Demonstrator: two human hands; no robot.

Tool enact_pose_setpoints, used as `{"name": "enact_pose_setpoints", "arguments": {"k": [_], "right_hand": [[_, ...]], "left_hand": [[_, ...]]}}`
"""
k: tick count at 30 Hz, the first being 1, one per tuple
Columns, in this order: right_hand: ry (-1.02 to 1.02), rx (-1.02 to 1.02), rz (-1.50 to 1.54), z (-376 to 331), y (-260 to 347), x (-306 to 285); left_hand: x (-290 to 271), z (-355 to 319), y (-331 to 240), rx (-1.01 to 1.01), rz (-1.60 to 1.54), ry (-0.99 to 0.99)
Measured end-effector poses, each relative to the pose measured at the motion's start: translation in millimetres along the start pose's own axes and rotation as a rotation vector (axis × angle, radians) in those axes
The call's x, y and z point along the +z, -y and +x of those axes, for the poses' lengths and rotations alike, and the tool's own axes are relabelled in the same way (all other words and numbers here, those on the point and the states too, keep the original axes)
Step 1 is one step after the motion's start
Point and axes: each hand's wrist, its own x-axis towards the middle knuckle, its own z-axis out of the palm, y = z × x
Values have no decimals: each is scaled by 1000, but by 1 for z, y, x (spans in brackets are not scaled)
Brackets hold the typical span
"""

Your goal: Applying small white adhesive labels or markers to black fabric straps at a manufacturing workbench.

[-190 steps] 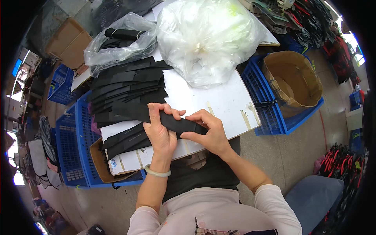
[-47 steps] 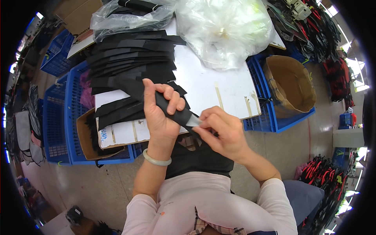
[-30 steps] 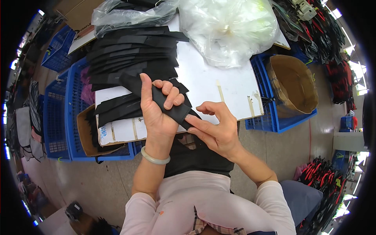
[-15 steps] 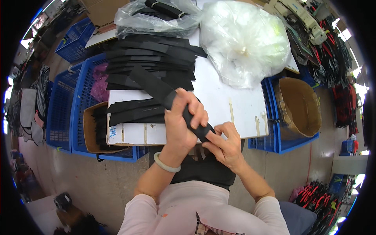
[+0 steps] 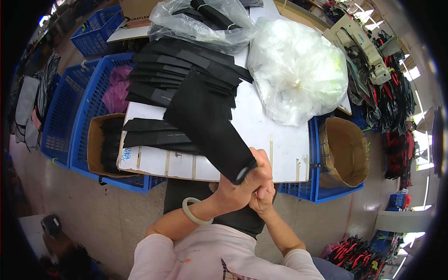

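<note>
A long black fabric piece point(image 5: 205, 126), tube-like and bent, slants from the stacked strips down to my hands. My left hand point(image 5: 235, 193), with a pale bangle on its wrist, is closed around its near end, where a light spot shows at the edge. Close against it, my right hand point(image 5: 262, 201) is closed too; what its fingers hold is hidden behind the left hand. Beyond lie several flat black fabric strips point(image 5: 161, 70), overlapping in rows on the white tabletop point(image 5: 254, 105). A separate few strips point(image 5: 149, 135) rest at the table's near left.
A stuffed clear plastic bag point(image 5: 298, 70) sits at the table's far right; another bag point(image 5: 163, 21) with black bundles lies far left. Blue crates point(image 5: 70, 116) flank the table. Cardboard boxes point(image 5: 343, 149) stand in them at both sides. A sewing machine point(image 5: 359, 42) is at far right.
The black piece has swung nearer and looks wider, its far part no longer a narrow flat strip. My hands have come together and moved slightly nearer me. The view has shifted.
</note>
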Motion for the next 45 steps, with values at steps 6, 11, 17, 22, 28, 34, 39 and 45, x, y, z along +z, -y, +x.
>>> {"name": "enact_pose_setpoints", "arguments": {"k": [6, 11, 17, 22, 28, 34, 39, 45], "right_hand": [[111, 49, -46, 0, 6, -5], [123, 177, -142, 6, 24, -7], [-264, 819, 620, 35, 38, -17], [23, 532, 43, 58, 30, -36], [59, -126, -582, 25, -19, -80], [172, -39, -658, -26, -28, -73], [270, 95, -666, -36, -16, -76], [248, 156, -661, -38, -26, -104]], "left_hand": [[-7, 3, 4, -22, -19, -106], [-13, -1, 4, -108, -17, -194], [-37, 5, 15, -203, 183, -225], [-55, -11, 3, -135, 608, -184], [-118, -37, -17, -31, 1823, 128], [-148, -29, -18, -10, 1805, 62], [-59, -28, -8, 75, 1529, 183], [-28, -73, 67, -198, 1614, 593]]}}
